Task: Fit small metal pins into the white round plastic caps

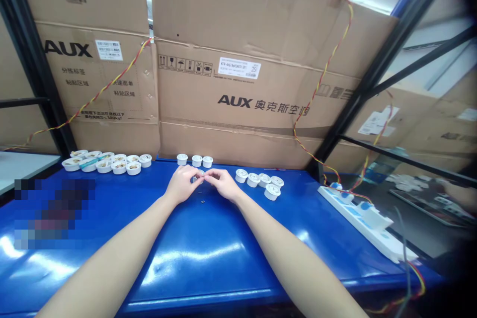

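Note:
Both of my hands meet over the far middle of the blue table (pixel 179 238). My left hand (pixel 182 184) is closed around a small white round cup (pixel 198 174), mostly hidden by the fingers. The fingers of my right hand (pixel 223 185) are pinched at the cup's right side; whatever they hold is too small to make out. Just beyond my hands stand three white cups (pixel 197 160) in a row. A tiny dark piece (pixel 203 201) lies on the table below them.
Several white cups with contents (pixel 119 167) are grouped at the back left. More white cups (pixel 254 180) stand right of my hands. A white power strip (pixel 365 223) runs along the right edge. Cardboard (pixel 238 89) walls the back, with twisted wires (pixel 328 64) hanging.

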The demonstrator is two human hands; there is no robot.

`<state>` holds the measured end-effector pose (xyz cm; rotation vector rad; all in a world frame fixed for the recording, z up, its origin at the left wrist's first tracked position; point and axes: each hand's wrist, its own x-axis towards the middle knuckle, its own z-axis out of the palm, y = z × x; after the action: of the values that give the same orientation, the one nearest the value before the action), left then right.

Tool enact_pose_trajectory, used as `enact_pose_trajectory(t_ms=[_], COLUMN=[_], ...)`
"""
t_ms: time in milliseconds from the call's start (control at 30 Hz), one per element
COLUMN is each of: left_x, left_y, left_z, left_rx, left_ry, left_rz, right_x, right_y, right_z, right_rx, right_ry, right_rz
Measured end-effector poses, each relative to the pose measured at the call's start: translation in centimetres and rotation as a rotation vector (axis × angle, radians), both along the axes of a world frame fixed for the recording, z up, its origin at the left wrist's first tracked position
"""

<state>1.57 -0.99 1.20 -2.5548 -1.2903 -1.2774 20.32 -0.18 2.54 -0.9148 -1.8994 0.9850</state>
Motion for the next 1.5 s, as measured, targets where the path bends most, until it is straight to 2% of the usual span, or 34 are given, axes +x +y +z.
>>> enact_pose_trajectory(t_ms=[233,400,500,600,700,800,1000,1267,1500], left_x=[-0.2,-0.7,-0.9,-0.9,-0.8,-0.7,-0.7,-0.6,-0.6], left_y=[0.5,1.3,1.8,2.0,1.9,1.8,1.9,1.8,1.5], left_z=[-0.1,-0.7,-1.3,-1.7,-1.8,-1.7,-1.8,-1.6,-1.3], left_rx=[0.008,-0.075,-0.186,-0.278,-0.296,-0.285,-0.262,-0.226,-0.223], left_ry=[0.027,-0.088,-0.092,-0.047,-0.019,-0.019,-0.029,-0.071,-0.092], left_rz=[-0.024,0.069,0.054,0.040,0.098,0.173,0.209,0.159,0.148], right_x=[-0.2,0.2,0.5,0.2,-0.5,-1.2,-1.9,-1.6,-1.5], right_y=[0.4,0.9,0.8,0.3,0.0,0.1,1.1,1.0,0.9], right_z=[-0.6,-1.1,-1.3,-1.3,-1.2,-1.3,-1.9,-1.6,-1.5], right_rx=[0.097,0.157,0.206,0.275,0.336,0.368,0.341,0.177,0.148], right_ry=[-0.118,-0.288,-0.366,-0.433,-0.503,-0.571,-0.624,-0.535,-0.490], right_rz=[-0.104,-0.255,-0.239,-0.155,-0.104,-0.123,-0.192,-0.203,-0.236])
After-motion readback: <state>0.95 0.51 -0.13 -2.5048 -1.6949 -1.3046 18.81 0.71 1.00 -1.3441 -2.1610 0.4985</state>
